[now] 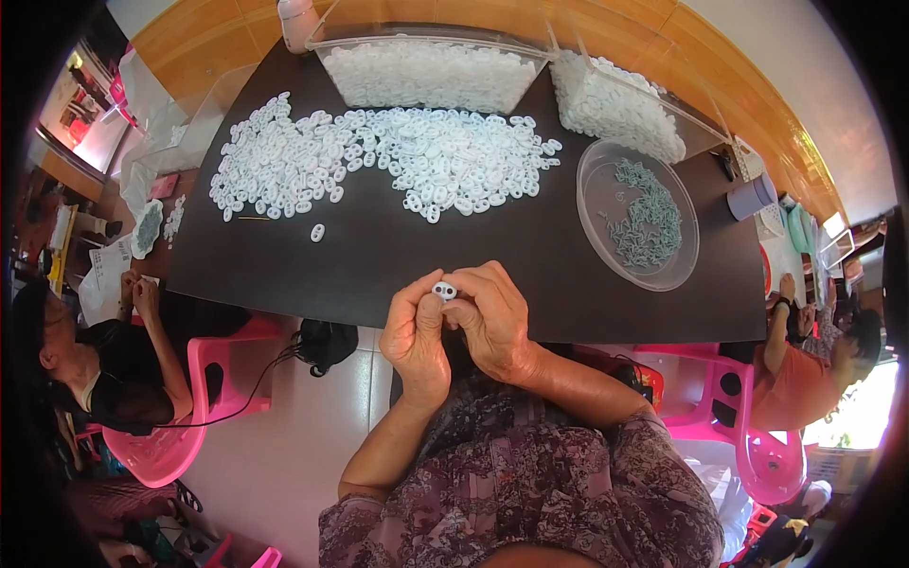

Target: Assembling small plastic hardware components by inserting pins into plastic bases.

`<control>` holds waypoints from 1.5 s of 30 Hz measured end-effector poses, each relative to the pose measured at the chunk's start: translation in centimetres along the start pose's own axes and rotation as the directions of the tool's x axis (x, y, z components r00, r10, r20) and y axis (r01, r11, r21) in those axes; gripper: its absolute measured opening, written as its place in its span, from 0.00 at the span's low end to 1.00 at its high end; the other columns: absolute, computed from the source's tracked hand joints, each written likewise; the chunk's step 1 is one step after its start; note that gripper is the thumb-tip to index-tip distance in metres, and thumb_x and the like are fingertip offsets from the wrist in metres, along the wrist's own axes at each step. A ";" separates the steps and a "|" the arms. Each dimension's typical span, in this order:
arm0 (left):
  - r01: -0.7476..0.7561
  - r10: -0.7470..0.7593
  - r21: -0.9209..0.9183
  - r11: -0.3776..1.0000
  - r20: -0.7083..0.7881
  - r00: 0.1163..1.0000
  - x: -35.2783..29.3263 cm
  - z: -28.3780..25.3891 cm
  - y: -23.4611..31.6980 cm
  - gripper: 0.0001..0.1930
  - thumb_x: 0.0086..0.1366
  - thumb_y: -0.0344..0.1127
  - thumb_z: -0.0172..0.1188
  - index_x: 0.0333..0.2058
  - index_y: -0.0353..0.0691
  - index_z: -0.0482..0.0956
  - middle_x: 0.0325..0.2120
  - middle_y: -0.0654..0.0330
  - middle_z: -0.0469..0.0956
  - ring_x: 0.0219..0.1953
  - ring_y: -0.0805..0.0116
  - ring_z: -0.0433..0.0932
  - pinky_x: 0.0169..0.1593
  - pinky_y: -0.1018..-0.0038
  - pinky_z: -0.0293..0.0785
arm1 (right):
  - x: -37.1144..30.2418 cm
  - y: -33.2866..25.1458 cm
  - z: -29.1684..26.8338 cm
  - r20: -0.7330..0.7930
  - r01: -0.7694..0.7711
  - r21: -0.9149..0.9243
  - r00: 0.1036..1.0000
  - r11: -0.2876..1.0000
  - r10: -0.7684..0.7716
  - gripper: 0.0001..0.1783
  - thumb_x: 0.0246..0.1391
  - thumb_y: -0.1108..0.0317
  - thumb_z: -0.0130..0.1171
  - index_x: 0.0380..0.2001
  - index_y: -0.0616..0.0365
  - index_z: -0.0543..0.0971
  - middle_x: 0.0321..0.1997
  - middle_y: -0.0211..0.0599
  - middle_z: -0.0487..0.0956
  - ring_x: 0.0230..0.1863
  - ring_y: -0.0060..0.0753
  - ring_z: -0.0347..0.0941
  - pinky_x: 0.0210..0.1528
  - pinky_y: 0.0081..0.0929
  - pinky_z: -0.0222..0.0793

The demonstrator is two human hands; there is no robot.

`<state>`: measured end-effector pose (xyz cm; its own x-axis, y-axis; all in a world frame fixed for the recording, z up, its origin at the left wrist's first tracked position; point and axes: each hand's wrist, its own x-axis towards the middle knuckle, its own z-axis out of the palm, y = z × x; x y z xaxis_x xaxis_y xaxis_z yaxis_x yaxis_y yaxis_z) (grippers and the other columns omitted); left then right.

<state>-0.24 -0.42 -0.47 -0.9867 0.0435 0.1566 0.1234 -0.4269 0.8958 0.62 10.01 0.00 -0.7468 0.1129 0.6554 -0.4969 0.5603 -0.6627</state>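
Both my hands meet over the near edge of the dark table [530, 246]. Between them is a small white oval plastic piece with two dark round holes [444, 291]. My left hand [417, 336] pinches it from the left with thumb and fingers. From the other side my right hand [492, 317] closes on it, its fingers curled. Whether my right fingers also hold some smaller part cannot be made out. A single white oval piece [317, 232] lies apart on the table, ahead and to the left. Beyond it spread two joined heaps of like pieces [454, 161].
A round clear tray [589, 189] with small grey-green parts [653, 222] stands at the right. Clear bins [426, 76] full of white pieces line the back, near a pale bottle [297, 24] and a grey cup [750, 197]. People sit on pink chairs [204, 379] at both sides.
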 end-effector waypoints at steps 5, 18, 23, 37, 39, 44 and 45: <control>-0.073 0.074 0.032 0.997 -0.016 0.997 -0.5 0.1 -0.9 0.12 0.68 0.33 0.50 0.44 0.31 0.73 0.33 0.64 0.72 0.32 0.81 0.67 0.37 0.83 0.67 | 0.1 -0.6 0.1 -0.009 0.100 -0.073 0.995 0.992 -0.101 0.13 0.49 0.78 0.57 0.40 0.66 0.71 0.35 0.44 0.73 0.31 0.40 0.68 0.31 0.30 0.67; -0.279 0.286 0.222 0.934 0.003 0.958 -0.9 0.5 -1.3 0.09 0.68 0.30 0.49 0.40 0.30 0.73 0.26 0.65 0.68 0.27 0.80 0.64 0.31 0.83 0.63 | -0.2 0.1 0.3 -0.044 0.223 -0.104 0.973 0.969 -0.228 0.21 0.36 0.80 0.60 0.38 0.65 0.70 0.33 0.43 0.71 0.29 0.43 0.67 0.28 0.33 0.66; -0.297 0.311 0.240 0.924 -0.024 0.950 -1.0 0.8 -1.4 0.08 0.68 0.30 0.48 0.40 0.31 0.73 0.25 0.66 0.67 0.26 0.81 0.63 0.30 0.83 0.62 | -0.1 0.1 0.6 -0.059 0.201 -0.115 0.976 0.973 -0.209 0.19 0.35 0.81 0.60 0.36 0.65 0.71 0.31 0.42 0.70 0.27 0.41 0.65 0.26 0.32 0.64; -0.373 0.225 0.730 0.573 0.297 0.928 6.1 -3.1 0.7 0.10 0.57 0.23 0.58 0.39 0.35 0.77 0.24 0.57 0.71 0.23 0.64 0.71 0.28 0.72 0.67 | 4.5 1.9 -9.6 0.053 0.199 -0.399 0.979 0.895 -0.194 0.04 0.43 0.80 0.60 0.26 0.62 0.77 0.28 0.40 0.76 0.27 0.38 0.71 0.31 0.28 0.67; -0.564 0.395 0.766 0.309 0.436 0.809 8.4 -3.4 0.7 0.13 0.53 0.21 0.58 0.39 0.37 0.77 0.25 0.57 0.72 0.27 0.60 0.71 0.31 0.68 0.69 | 7.3 2.3 -12.8 -0.004 0.127 -0.517 0.989 0.846 -0.151 0.06 0.46 0.78 0.58 0.31 0.63 0.78 0.28 0.40 0.76 0.29 0.35 0.72 0.33 0.25 0.67; -0.590 0.318 0.796 0.135 0.529 0.787 11.1 -2.4 0.0 0.14 0.51 0.21 0.57 0.39 0.41 0.78 0.27 0.58 0.72 0.31 0.58 0.71 0.33 0.66 0.69 | 13.5 7.6 -19.2 -0.158 0.027 -0.680 0.970 0.733 -0.183 0.09 0.51 0.73 0.57 0.37 0.63 0.78 0.33 0.41 0.78 0.36 0.37 0.74 0.40 0.26 0.67; -0.599 0.264 0.798 0.063 0.566 0.781 11.4 -2.1 -0.2 0.14 0.51 0.21 0.57 0.38 0.42 0.78 0.27 0.58 0.71 0.31 0.58 0.71 0.34 0.66 0.69 | 14.4 8.7 -20.4 -0.144 0.055 -0.732 0.962 0.679 -0.234 0.09 0.51 0.72 0.57 0.37 0.62 0.78 0.35 0.42 0.78 0.37 0.38 0.74 0.42 0.27 0.67</control>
<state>-11.68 -1.71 0.31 -0.6782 0.4320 0.5945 0.6835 0.6679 0.2943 -5.40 33.22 11.06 -0.5382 0.0960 0.8373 -0.0553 0.9873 -0.1487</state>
